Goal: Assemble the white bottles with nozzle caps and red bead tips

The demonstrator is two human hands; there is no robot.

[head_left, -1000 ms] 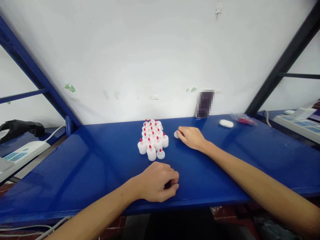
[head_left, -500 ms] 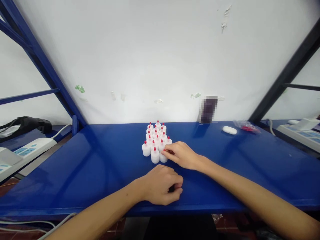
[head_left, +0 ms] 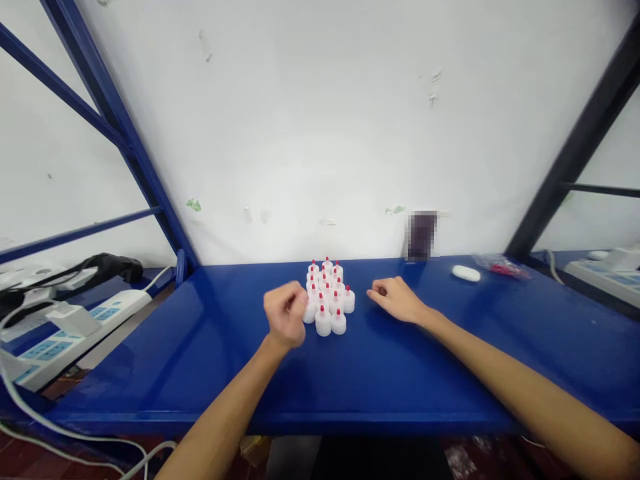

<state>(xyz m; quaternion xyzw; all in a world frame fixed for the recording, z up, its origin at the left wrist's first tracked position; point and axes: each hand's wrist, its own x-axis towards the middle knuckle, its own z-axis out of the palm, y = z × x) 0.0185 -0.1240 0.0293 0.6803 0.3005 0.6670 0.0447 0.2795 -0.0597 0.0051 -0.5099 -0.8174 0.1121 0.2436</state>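
Observation:
Several small white plastic bottles with red tips [head_left: 323, 323] stand upright in a tight cluster near the middle of the blue tabletop. My left hand [head_left: 286, 315] is raised at the cluster's left side, fingers curled into a loose fist, slightly blurred. Its thumb side overlaps the front-left bottle [head_left: 309, 312] in view; whether they touch I cannot tell. To the right of the cluster, my right hand [head_left: 397, 299] lies low over the table, apart from the bottles. Its fingers are bent in with the thumb close to them, and nothing shows in its grasp.
A pixelated dark upright object [head_left: 421, 235] leans against the wall. Right of it lie a white oval case [head_left: 465, 273] and a clear bag with red pieces [head_left: 503, 268]. Power strips [head_left: 85, 333] with cables sit on the left; blue frame posts [head_left: 125, 147] rise beside the table.
My right hand has let go of a front bottle and drawn away to the right. My left hand has moved up and left, from the table front to the bottles' left side. The view has shifted.

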